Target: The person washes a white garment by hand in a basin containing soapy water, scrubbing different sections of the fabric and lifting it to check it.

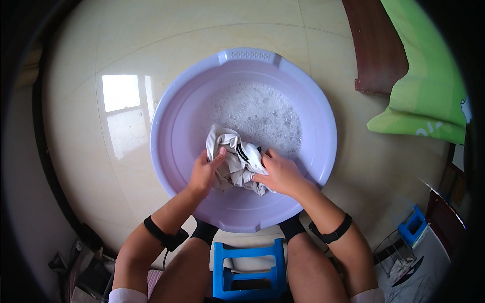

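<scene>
A bunched white garment (237, 163) with a black label (241, 152) is held in the near half of a large lavender plastic basin (189, 94). My left hand (205, 170) grips its left side, thumb on top of the cloth. On the right side, my right hand (279, 171) pinches the fabric, with some fingers hidden in the folds. Foamy soapy water (261, 110) lies in the basin beyond the garment. Whether the cloth's underside touches the water cannot be seen.
The basin stands on glossy beige floor tiles (132, 49) between my feet. A blue plastic stool (248, 252) is between my legs. At upper right, green fabric (424, 102) hangs beside a dark red wooden panel (379, 57). Another blue stool (413, 226) is at far right.
</scene>
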`<state>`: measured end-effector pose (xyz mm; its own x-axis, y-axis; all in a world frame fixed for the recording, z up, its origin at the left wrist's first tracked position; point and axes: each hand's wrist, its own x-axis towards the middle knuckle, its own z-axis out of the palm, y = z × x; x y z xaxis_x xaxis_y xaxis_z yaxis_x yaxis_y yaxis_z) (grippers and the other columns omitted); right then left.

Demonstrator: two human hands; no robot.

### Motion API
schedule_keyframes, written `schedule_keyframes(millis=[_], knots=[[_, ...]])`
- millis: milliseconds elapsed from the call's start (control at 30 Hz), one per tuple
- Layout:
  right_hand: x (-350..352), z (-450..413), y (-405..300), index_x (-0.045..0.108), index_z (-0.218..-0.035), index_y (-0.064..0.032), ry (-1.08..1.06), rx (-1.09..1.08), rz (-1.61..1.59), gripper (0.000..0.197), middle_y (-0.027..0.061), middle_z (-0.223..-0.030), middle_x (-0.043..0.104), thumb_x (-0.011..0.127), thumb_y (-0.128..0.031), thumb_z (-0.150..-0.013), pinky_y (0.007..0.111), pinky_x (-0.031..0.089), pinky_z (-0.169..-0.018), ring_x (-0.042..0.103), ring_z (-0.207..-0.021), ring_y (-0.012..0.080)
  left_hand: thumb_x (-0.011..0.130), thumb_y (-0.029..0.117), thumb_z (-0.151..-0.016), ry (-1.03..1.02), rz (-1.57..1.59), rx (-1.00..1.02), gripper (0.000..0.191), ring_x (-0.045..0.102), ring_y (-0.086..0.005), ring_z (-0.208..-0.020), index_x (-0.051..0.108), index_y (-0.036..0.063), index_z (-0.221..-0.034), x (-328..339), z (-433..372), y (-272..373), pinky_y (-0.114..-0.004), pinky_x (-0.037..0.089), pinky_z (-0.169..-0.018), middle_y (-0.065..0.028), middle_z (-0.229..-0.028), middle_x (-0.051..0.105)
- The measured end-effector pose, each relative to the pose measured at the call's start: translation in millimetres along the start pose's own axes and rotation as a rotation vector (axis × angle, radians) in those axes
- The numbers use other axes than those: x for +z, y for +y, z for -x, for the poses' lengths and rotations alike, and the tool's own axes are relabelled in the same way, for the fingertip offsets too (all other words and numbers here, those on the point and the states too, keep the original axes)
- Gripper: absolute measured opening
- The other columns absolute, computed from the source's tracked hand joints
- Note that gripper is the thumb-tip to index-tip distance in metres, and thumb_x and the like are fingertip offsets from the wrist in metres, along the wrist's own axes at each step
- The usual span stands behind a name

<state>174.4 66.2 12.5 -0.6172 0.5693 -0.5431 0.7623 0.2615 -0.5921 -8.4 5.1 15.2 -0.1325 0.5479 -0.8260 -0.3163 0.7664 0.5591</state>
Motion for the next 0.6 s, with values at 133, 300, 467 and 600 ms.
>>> schedule_keyframes(millis=[133,300,467,600], knots=[[-17,12,2,0.054,-0.086,-0.0025,0.148,-0.159,-0.083,0.031,0.0123,-0.083,0.052,0.062,-0.030,-0.073,0.039,0.045,-0.058,0.056,-0.066,0.0322,0.053,0.030,-0.084,-0.013,0.089,0.021,0.037,0.051,-0.0109,-0.084,0.051,-0.0006,-0.104,3,17,28,-0.024,0.039,-0.076,-0.0044,-0.090,0.056],[-60,20,-19,0.053,-0.092,-0.0002,0.181,-0.094,-0.206,0.028,0.0132,-0.081,0.054,0.064,-0.017,-0.073,0.035,0.044,-0.062,0.054,-0.070,0.0319,0.048,0.030,-0.086,0.029,0.079,0.311,0.032,0.050,-0.0087,-0.079,0.053,0.0014,-0.099,-11,22,41,-0.022,0.038,-0.071,-0.0018,-0.086,0.055],[-90,22,-23,0.053,-0.090,-0.0002,0.485,-0.132,-0.291,0.025,0.0132,-0.082,0.056,0.065,-0.003,-0.068,0.031,0.045,-0.060,0.056,-0.070,0.0267,0.047,0.023,-0.088,0.089,0.030,0.534,0.026,0.044,-0.0053,-0.075,0.053,-0.0001,-0.098,-10,26,56,-0.020,0.034,-0.068,0.0018,-0.080,0.052],[-103,28,-33,0.054,-0.092,-0.0020,0.497,-0.133,-0.319,0.028,0.0129,-0.084,0.056,0.066,-0.001,-0.066,0.032,0.046,-0.061,0.057,-0.074,0.0276,0.045,0.013,-0.086,0.116,0.055,0.687,0.025,0.045,-0.0106,-0.086,0.047,-0.0035,-0.105,-17,32,58,-0.024,0.034,-0.077,-0.0041,-0.091,0.051]])
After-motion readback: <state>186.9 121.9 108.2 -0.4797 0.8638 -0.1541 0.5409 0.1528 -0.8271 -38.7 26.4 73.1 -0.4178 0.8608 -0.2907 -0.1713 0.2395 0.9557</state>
